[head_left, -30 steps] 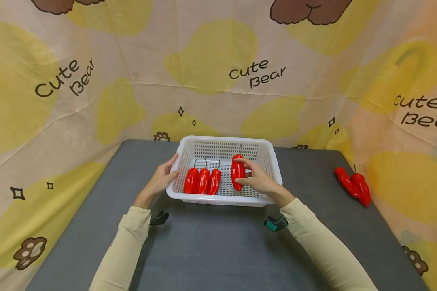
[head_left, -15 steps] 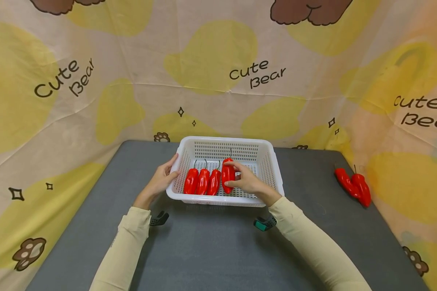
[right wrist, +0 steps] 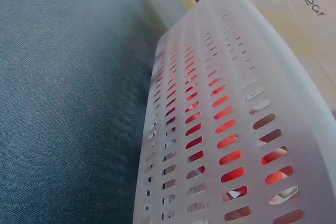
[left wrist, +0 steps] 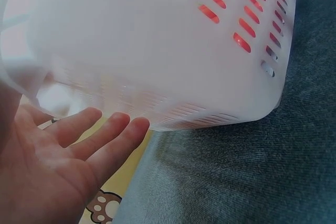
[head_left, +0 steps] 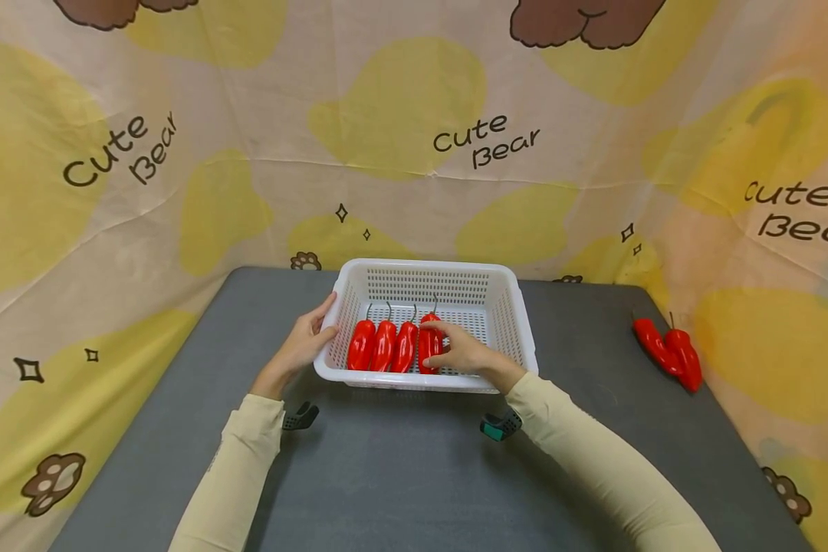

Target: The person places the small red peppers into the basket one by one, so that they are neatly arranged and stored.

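Note:
A white perforated plastic basket stands on the grey table, with red chili peppers lined up side by side in its left half, stems to the back. My left hand holds the basket's left rim; in the left wrist view its fingers lie along the outside wall. Inside the basket, my right hand pinches another red pepper between thumb and fingers, just right of the row. The right wrist view shows mainly the basket's slotted wall, with red through the slots and the right hand hidden.
Two more red peppers lie touching on the table's right side. A patterned cloth hangs behind and along both sides. The grey table extends in front of the basket.
My right hand has carried the pepper leftward and lowered it beside the three in the row. The left hand has stayed on the rim.

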`<control>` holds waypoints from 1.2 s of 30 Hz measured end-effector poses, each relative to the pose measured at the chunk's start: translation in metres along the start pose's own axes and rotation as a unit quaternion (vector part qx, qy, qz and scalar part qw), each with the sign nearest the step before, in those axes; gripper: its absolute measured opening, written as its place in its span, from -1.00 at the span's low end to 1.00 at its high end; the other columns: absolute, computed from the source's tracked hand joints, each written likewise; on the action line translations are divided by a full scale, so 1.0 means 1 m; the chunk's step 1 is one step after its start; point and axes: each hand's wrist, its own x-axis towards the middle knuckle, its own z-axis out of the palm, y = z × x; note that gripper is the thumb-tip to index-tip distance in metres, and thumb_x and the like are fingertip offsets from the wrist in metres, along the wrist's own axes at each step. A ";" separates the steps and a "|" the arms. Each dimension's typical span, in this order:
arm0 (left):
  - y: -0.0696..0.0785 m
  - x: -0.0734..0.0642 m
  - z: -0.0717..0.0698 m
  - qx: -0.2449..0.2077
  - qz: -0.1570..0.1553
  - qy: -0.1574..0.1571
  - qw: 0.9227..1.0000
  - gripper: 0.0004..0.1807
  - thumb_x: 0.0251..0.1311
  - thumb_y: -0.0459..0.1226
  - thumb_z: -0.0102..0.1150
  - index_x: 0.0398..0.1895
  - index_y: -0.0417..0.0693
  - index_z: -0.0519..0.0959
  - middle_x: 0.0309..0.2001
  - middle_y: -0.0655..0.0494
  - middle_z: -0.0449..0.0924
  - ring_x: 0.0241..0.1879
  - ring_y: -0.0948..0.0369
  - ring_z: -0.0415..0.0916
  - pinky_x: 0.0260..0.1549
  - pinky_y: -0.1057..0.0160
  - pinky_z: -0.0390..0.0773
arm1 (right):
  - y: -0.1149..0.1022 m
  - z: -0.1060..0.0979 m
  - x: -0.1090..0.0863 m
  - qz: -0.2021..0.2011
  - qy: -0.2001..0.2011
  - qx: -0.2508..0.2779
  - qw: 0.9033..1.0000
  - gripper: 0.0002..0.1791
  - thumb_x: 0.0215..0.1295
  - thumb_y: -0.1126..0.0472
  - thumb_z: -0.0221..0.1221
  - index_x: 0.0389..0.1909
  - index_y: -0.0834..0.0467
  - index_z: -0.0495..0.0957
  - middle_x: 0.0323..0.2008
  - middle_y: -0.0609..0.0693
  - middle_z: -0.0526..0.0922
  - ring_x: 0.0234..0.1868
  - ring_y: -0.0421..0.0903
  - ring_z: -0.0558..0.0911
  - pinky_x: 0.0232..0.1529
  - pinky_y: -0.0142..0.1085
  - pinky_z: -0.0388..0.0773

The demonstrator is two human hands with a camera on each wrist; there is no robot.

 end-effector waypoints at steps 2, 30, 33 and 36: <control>0.000 0.000 0.000 -0.003 0.003 -0.002 1.000 -0.24 0.43 -0.44 -0.09 0.63 -0.11 -0.09 0.60 -0.29 -0.04 0.37 -0.21 0.28 0.23 -0.23 0.49 | 0.001 0.001 0.000 0.003 -0.009 -0.009 1.000 -0.19 0.23 0.23 0.35 0.50 0.11 0.27 0.35 0.17 0.43 0.29 0.13 0.42 0.30 0.05 0.53; 0.000 0.002 0.000 -0.005 0.006 -0.005 1.000 -0.23 0.42 -0.45 -0.10 0.63 -0.10 -0.10 0.57 -0.34 0.00 0.33 -0.19 0.32 0.10 0.13 0.64 | 0.002 -0.001 0.002 0.065 -0.092 -0.011 0.994 -0.08 0.26 -0.07 0.29 0.59 -0.05 0.12 0.59 0.15 0.11 0.57 0.17 0.08 0.53 0.22 0.12; 0.000 0.002 0.001 0.001 0.002 -0.002 1.000 -0.23 0.42 -0.44 -0.10 0.63 -0.08 -0.09 0.57 -0.34 0.04 0.29 -0.21 0.37 0.10 0.02 0.65 | 0.003 -0.001 0.002 0.065 -0.091 -0.016 0.994 -0.09 0.25 -0.06 0.30 0.58 -0.04 0.15 0.58 0.15 0.14 0.56 0.16 0.10 0.55 0.21 0.10; -0.001 0.003 0.001 0.004 -0.002 -0.001 1.000 -0.23 0.43 -0.44 -0.09 0.64 -0.07 -0.09 0.56 -0.35 0.06 0.27 -0.22 0.39 0.08 -0.05 0.65 | 0.005 -0.001 0.003 0.065 -0.091 -0.018 0.994 -0.10 0.25 -0.04 0.31 0.58 -0.03 0.16 0.57 0.16 0.15 0.55 0.17 0.12 0.56 0.20 0.07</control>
